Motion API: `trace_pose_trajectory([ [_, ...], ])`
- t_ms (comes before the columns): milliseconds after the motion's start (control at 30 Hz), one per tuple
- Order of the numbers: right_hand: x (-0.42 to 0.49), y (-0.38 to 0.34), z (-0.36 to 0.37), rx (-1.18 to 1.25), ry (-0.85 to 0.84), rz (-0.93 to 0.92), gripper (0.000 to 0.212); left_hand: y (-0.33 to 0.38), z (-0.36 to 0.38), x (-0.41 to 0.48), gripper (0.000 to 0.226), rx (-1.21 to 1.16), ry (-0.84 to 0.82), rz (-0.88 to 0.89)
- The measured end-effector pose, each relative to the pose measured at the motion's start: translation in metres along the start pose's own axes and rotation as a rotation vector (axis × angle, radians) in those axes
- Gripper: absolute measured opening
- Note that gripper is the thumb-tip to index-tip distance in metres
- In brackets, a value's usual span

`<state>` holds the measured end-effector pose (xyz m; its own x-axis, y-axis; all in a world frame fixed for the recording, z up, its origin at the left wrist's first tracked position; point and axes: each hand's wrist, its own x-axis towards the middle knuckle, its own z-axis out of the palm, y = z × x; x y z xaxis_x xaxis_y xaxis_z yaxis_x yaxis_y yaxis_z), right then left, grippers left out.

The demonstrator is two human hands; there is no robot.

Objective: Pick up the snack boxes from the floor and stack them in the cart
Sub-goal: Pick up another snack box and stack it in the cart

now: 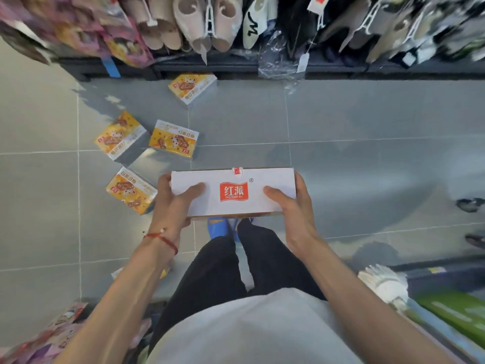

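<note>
While left hand (173,198) and right hand (291,206) grip white box (233,191) ends | yellow boxes (173,139) left of it await pickup | cart unseen.

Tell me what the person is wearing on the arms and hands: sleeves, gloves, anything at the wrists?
Both forearms are bare, with no sleeves reaching them and no gloves. The left hand has a red string bracelet with a small pale bead at its wrist. The right hand and its wrist wear nothing visible; no rings show.

blue shoe (216,228) half-hidden by white box (252,203) | hanging shoes (207,22) blurred, edge-cut
</note>
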<state>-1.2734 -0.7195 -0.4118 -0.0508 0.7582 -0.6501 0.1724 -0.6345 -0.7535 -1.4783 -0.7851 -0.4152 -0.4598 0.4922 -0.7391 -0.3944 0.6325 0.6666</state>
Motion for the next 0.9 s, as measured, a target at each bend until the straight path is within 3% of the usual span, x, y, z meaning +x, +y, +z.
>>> trace_pose_trajectory([
  [200,-0.021,-0.007,-0.045,0.179,0.137,-0.031,0.073,0.032,0.043,-0.023,0.055,0.155,-0.145,0.086],
  [367,-0.035,-0.012,-0.095,0.293,0.266,-0.014,0.065,0.050,0.107,-0.047,0.046,0.275,-0.267,0.157],
  [467,-0.041,-0.005,-0.137,0.370,0.362,-0.009,0.049,0.053,0.155,-0.059,0.044,0.406,-0.336,0.225],
  [900,-0.050,0.011,-0.348,0.645,0.640,-0.006,0.048,0.022,0.403,-0.131,0.043,0.686,-0.608,0.343],
])
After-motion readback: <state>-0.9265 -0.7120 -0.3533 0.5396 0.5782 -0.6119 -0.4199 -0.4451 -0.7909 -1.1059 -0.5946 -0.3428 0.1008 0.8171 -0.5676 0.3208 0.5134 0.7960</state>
